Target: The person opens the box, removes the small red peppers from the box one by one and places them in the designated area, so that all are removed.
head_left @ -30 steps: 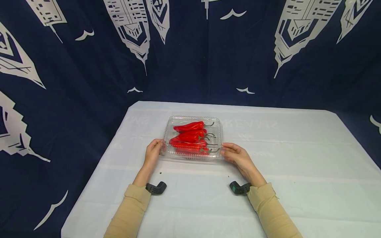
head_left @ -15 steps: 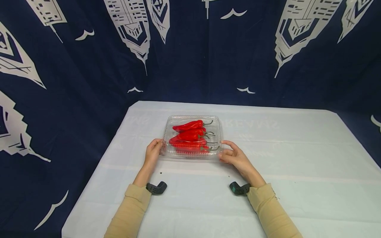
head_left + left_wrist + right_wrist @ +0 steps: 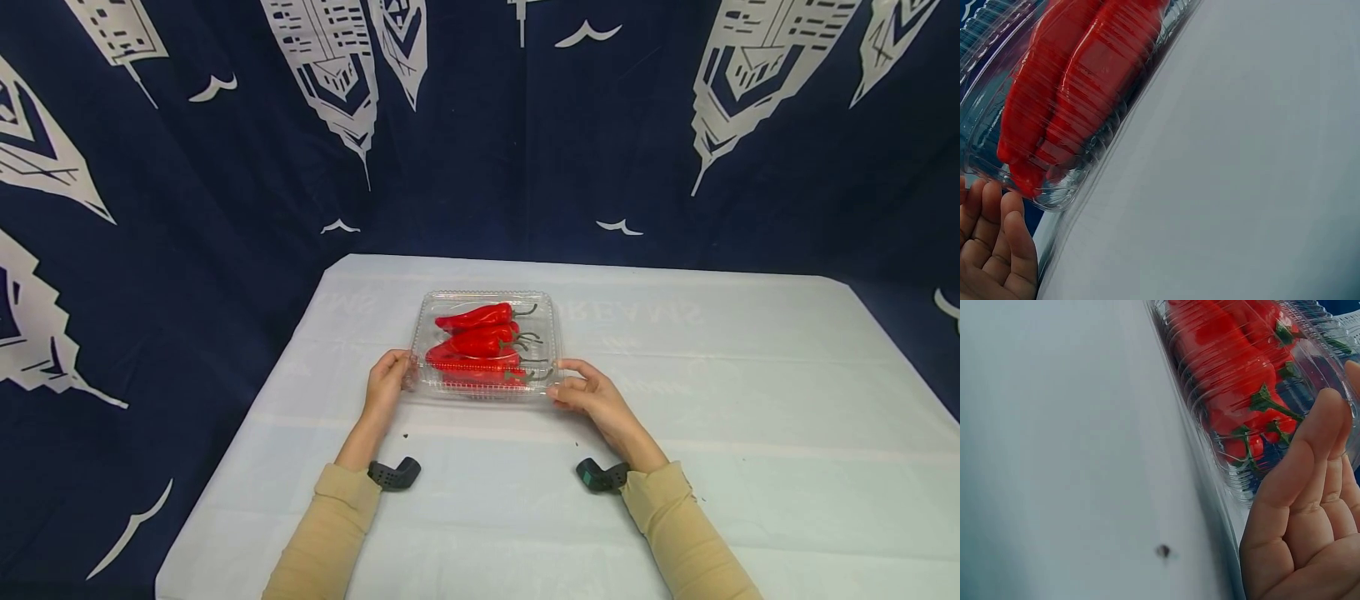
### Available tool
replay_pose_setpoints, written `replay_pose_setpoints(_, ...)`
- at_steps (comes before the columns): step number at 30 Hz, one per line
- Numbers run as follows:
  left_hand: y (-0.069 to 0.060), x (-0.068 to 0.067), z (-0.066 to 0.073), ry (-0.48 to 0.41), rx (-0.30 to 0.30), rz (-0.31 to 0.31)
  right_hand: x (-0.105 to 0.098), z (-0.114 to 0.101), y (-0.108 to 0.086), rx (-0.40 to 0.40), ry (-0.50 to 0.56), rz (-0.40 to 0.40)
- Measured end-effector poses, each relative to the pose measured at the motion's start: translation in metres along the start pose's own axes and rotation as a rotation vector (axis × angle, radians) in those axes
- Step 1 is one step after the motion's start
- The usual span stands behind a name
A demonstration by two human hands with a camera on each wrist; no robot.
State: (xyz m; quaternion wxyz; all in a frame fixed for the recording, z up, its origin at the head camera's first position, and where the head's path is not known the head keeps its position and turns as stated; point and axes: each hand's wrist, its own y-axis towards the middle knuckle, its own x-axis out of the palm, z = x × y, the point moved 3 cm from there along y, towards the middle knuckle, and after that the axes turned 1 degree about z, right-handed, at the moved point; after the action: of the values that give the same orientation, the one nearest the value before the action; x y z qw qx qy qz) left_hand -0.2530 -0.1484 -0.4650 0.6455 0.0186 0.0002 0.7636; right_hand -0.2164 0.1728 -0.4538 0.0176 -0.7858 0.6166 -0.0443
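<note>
A clear plastic clamshell container (image 3: pixel 551 325) with its lid down lies on the white-covered table. Several red peppers (image 3: pixel 480 343) with green stems are inside it, stems towards the right. My left hand (image 3: pixel 386 387) holds the container's left side near the front corner; in the left wrist view its bent fingers (image 3: pixel 1019 244) meet the plastic edge. At the right front corner my right hand (image 3: pixel 596 400) grips the edge, fingertips on the side wall. The right wrist view shows the pepper stems (image 3: pixel 1266 400) through the plastic beside that hand's fingers (image 3: pixel 1316 434).
The white tablecloth (image 3: pixel 712 392) stretches widely to the right of the container. Small dark specks (image 3: pixel 1163 551) lie on it near the hands. A navy curtain (image 3: pixel 480 167) with white printed shapes hangs behind and to the left of the table.
My right hand's fingers have shifted slightly along the corner, its lower fingertips further left on the front edge. The container has moved very slightly left and back. My left hand stays put.
</note>
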Motion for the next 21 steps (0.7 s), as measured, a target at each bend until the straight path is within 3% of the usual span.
replay_pose_setpoints(8,0.000,-0.001,0.002,-0.004,-0.019,-0.025,0.001,0.001,0.000,-0.016,0.012,0.017)
replay_pose_setpoints(16,-0.016,0.004,0.028,0.028,0.002,-0.042,0.001,-0.001,-0.001,-0.010,0.011,0.025)
replay_pose_setpoints(21,-0.016,0.005,0.029,0.017,0.008,-0.042,0.001,-0.002,-0.001,-0.005,0.006,0.020)
